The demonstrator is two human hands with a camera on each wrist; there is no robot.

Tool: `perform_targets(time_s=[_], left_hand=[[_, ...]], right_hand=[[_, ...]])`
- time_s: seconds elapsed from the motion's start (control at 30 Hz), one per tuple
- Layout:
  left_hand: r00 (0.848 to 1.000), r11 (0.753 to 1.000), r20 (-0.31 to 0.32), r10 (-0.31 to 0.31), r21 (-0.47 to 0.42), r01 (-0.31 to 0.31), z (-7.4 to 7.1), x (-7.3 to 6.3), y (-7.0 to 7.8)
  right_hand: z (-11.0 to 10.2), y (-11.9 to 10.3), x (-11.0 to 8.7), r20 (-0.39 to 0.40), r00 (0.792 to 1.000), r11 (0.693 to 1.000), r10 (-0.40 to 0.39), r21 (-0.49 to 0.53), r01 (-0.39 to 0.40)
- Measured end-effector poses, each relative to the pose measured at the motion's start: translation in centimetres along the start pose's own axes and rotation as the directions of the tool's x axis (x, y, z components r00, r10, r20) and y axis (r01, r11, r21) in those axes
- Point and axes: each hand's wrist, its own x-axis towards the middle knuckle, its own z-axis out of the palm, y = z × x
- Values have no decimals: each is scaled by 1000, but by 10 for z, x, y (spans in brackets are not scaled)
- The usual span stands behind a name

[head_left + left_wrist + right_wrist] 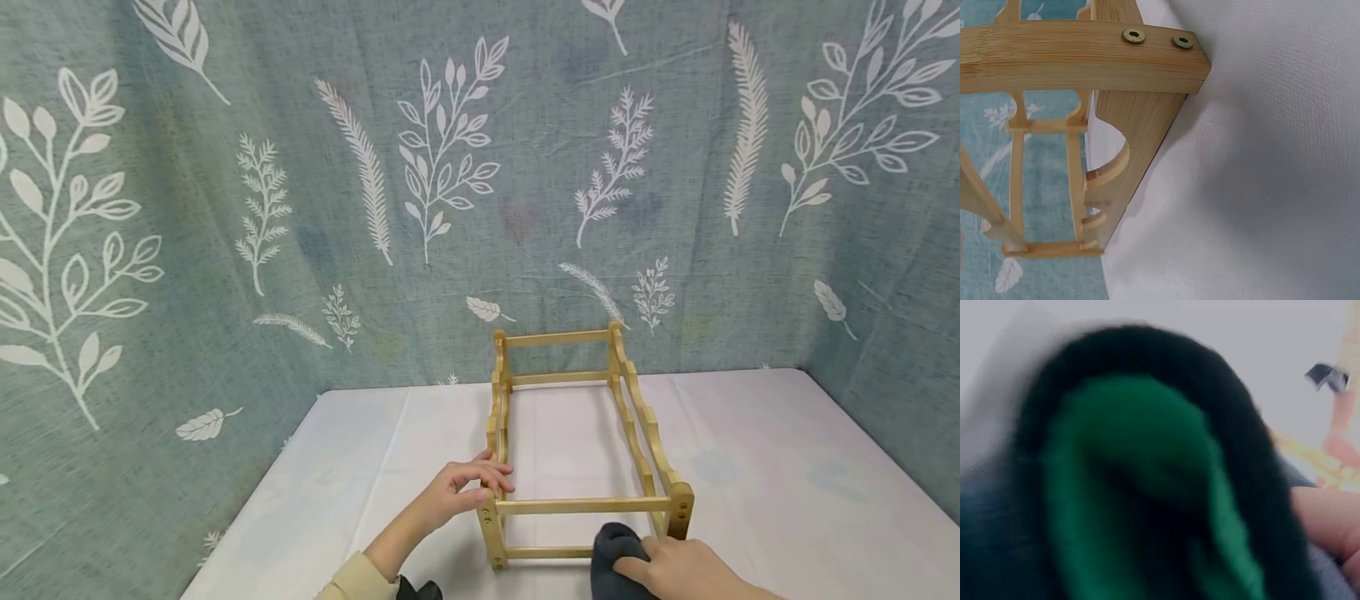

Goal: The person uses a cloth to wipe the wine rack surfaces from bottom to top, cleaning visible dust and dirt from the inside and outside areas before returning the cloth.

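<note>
Standing lengthwise on the white-covered table [420,425], a wooden rack [582,506] is seen with its near end toward the person and its far end close to the leaf-patterned curtain [525,192]. Its near end is formed by two crossbars, one above the other, and its long sides are cut in scalloped curves. In the left wrist view, two metal bolts [1133,35] are shown set side by side in a pale wooden bar of the rack.

The near left corner of the rack is touched by the left hand [468,483], whose fingers are relaxed, slightly bent and a little spread, laid across the top. A pale yellow sleeve [360,581] is worn on that arm, and a black object [420,590] is partly visible below the wrist.

A dark cloth [618,546] is pinched by the right hand [686,569], thumb against fingers, in front of the near right corner. Part of the lower crossbar is hidden by it; whether the wood is touched by the cloth cannot be told. In the right wrist view the cloth is blurred, folded into a loop, with a green inner face enclosed by the dark outer layer.
</note>
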Motion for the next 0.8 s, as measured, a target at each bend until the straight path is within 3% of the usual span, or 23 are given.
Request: perform_targets(time_s=[0.07,0.17,0.27,0.37,0.47,0.57,0.8], left_hand=[[1000,1000,-3,2,2,-2,0,0,-1],[1000,1000,-9,3,1,-3,1,0,-2],[1000,1000,-16,-5,-6,5,2,0,-2],[1000,1000,-24,-5,3,5,2,0,-1],[999,1000,-30,-24,-5,24,3,0,0],[999,999,-27,-35,-13,34,3,0,0],[1000,1000,-12,12,21,-12,0,-1,0]], right_hand=[[-4,-10,10,-118,988,995,-98,2,99],[-12,-27,29,-260,941,976,-216,-52,209],[-21,-42,52,-308,910,961,-276,-111,253],[-25,-52,73,-383,877,956,-289,-167,242],[-24,-57,85,-440,861,964,-256,-178,196],[-21,-57,88,-469,851,965,-236,-218,148],[-18,-50,82,-489,846,959,-213,-269,86]])
